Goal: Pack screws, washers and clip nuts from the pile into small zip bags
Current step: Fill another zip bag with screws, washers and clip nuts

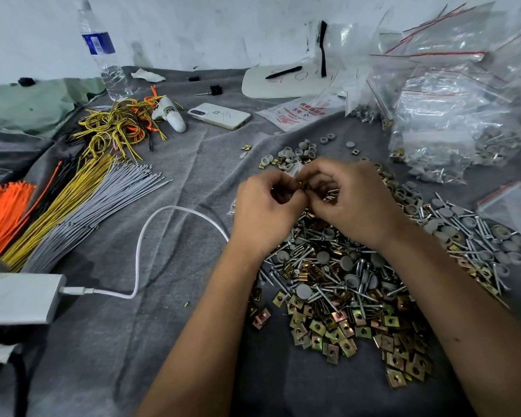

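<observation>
A pile (340, 284) of silver screws, grey round washers and brass clip nuts covers the grey cloth (169, 326) in front of me. My left hand (265, 209) and my right hand (349, 197) meet above the pile's far side, fingers curled. Between their fingertips they pinch a small clear zip bag (295, 170), mostly hidden by the fingers. A few screws (331, 194) show inside my right hand's curled fingers. Brass clip nuts (352, 335) lie thickest at the pile's near edge.
Filled and empty zip bags (451, 109) are heaped at the back right. Bundles of orange, yellow and grey wires (73, 206) lie on the left, with a white charger (18, 299) and its cable. A phone (220, 115), a water bottle (103, 52) and a white board (283, 82) sit behind.
</observation>
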A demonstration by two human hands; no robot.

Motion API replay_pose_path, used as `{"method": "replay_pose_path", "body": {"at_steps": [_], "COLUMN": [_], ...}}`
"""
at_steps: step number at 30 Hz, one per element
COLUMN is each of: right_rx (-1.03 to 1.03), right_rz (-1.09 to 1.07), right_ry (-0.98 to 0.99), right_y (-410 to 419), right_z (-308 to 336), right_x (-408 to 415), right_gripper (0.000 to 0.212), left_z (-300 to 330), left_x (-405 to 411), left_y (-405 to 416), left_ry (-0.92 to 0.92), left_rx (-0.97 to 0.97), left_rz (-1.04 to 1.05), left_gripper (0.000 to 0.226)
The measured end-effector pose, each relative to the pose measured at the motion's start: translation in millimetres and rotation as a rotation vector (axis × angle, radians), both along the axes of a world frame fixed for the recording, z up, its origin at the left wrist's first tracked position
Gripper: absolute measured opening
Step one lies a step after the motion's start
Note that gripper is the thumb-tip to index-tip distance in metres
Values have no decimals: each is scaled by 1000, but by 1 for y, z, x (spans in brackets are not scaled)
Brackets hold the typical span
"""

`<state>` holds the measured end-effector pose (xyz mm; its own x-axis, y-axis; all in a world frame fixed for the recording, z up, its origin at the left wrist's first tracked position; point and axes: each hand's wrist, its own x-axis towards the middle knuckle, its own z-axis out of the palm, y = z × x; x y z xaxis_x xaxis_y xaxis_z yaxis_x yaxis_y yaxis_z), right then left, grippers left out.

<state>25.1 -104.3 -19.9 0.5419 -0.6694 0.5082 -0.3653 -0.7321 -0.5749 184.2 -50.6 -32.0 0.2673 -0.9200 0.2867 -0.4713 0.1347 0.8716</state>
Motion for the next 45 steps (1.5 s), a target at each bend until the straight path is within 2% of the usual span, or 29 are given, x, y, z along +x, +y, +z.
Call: {"method": "replay_pose_path", "body": {"at_steps": [6,9,12,13,15,17,20,23,25,26,27,30,33,36,39,43,45], "right_rx": [-56,-89,-137,-151,-112,-60,-28,17,26,73,155,486,502,446,385,544,537], "right_rz": [-12,-24,-24,-39,-90,-124,-132,-159,-161,-136,-87,61,90,105,129,127,129], "right_ry": [96,159,174,165,107,65,129,213,237,288,386,730,881,867,833,460,301], "right_y": [4,6,8,7,2,-3,-5,-9,-10,-9,-6,1,3,1,-3,-7,-8], "right_z": [4,6,6,6,6,5,1,6,21,30,39,52,50,50,48,44,41], "right_x": [0,1,3,1,-7,-12,-8,-14,-25,-31,-35,-39,-33,-30,-37,-44,-41], "right_gripper": [29,32,27,24,25,27,25,28,17,9,10,30,27,13,10,11,11], "left_z": [0,2,4,4,4,4,3,2,3,2,2,1,-1,-2,-2,-1,-1], "left_x": [0,-2,-3,0,8,10,-1,-3,-1,-2,-3,-7,-5,-4,-4,-3,-5], "left_y": [0,1,2,1,0,0,0,-2,-2,-2,-1,-1,-3,-3,-2,-2,-2], "left_ry": [3,2,6,25,97,125,60,72,82,82,87,109,103,97,129,44,1], "left_rx": [31,31,29,19,-20,-68,-86,-159,-199,-202,-197,-163,-145,-154,-177,-183,-164], "left_rz": [-18,-17,-13,15,98,141,135,149,124,104,89,90,113,140,122,51,12], "left_gripper": [4,12,2,6,17,17,14,13,20,27,36,48,42,36,34,35,30]}}
